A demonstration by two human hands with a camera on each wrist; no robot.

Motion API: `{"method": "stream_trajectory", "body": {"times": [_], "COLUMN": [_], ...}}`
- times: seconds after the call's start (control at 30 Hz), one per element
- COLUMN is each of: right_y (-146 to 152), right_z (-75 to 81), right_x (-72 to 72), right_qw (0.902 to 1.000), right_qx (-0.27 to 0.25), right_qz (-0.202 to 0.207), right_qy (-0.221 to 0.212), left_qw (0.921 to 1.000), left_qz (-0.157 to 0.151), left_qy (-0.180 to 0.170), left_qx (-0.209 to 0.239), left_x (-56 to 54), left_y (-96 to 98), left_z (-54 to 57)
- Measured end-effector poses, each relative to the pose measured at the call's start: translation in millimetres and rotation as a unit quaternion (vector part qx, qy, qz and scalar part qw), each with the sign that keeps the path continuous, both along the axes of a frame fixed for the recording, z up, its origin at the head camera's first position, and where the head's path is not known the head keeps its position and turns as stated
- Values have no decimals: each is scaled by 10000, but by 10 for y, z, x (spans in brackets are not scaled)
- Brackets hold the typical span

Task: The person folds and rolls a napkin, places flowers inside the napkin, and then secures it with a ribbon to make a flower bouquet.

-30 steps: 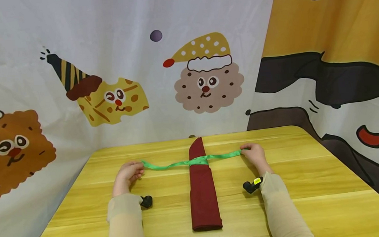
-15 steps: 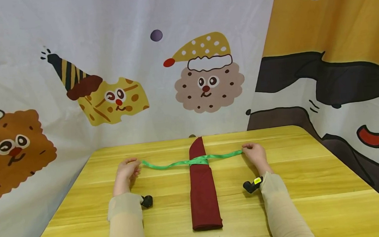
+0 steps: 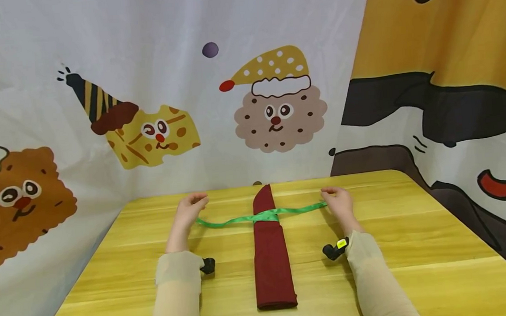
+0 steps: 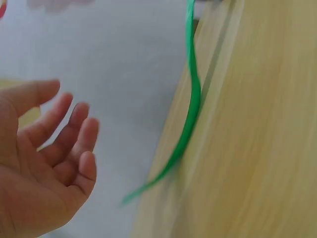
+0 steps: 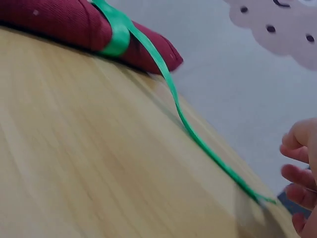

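A dark red cloth (image 3: 273,264), folded into a long narrow bundle, lies lengthwise on the table. Round its upper part runs a green ribbon (image 3: 266,216), crossed on top, with one tail stretching out to each side. My left hand (image 3: 188,211) is raised just above the left tail's end; the left wrist view shows its fingers loosely bent, holding nothing, apart from the ribbon (image 4: 190,114). Above the other tail's end is my right hand (image 3: 340,205). In the right wrist view a gap separates its loosely bent fingers (image 5: 299,176) from the ribbon (image 5: 198,141).
The wooden table (image 3: 112,285) has its far edge against a hanging curtain (image 3: 160,32) printed with cartoon food. A small black camera (image 3: 207,266) is worn on the left wrist, another black camera (image 3: 332,251) on the right.
My left hand has let go of the left ribbon tail and moved up and to the right. My right hand has released the other tail and lifted slightly. The bundle stays put.
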State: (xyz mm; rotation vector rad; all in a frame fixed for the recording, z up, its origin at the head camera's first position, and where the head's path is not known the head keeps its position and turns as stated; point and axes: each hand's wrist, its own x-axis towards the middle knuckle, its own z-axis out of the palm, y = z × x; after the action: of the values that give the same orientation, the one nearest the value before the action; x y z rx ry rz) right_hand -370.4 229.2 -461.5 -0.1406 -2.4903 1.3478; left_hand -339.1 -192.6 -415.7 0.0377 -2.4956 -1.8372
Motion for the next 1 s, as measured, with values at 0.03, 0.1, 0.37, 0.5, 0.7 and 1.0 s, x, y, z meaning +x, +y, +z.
{"method": "stream_trajectory", "body": {"times": [0.03, 0.1, 0.37, 0.5, 0.7, 1.0], "right_y": [-43, -143, -592, -740, -834, -792], "right_z": [12, 32, -33, -83, -56, -14], "right_x": [-6, -14, 15, 50, 113, 99], "right_qw": [9999, 9986, 9805, 9699, 9664, 9600], "right_qx": [23, 59, 766, 1171, 1207, 940], "right_qz": [147, 516, 1788, 2106, 2219, 2586], "right_qy": [20, -55, -279, -338, -468, -513], "left_qw": [9997, 9974, 9769, 9674, 9576, 9516], "left_qz": [-208, -595, -1788, -2017, -2239, -2408], "left_qy": [3, 4, -58, -200, -319, -371], "left_qx": [-148, -414, -1166, -1520, -1783, -1876], "left_x": [-3, -5, 91, 21, 54, 49], "left_y": [54, 159, 524, 631, 740, 804], "left_z": [13, 23, 17, -117, -126, -111]}}
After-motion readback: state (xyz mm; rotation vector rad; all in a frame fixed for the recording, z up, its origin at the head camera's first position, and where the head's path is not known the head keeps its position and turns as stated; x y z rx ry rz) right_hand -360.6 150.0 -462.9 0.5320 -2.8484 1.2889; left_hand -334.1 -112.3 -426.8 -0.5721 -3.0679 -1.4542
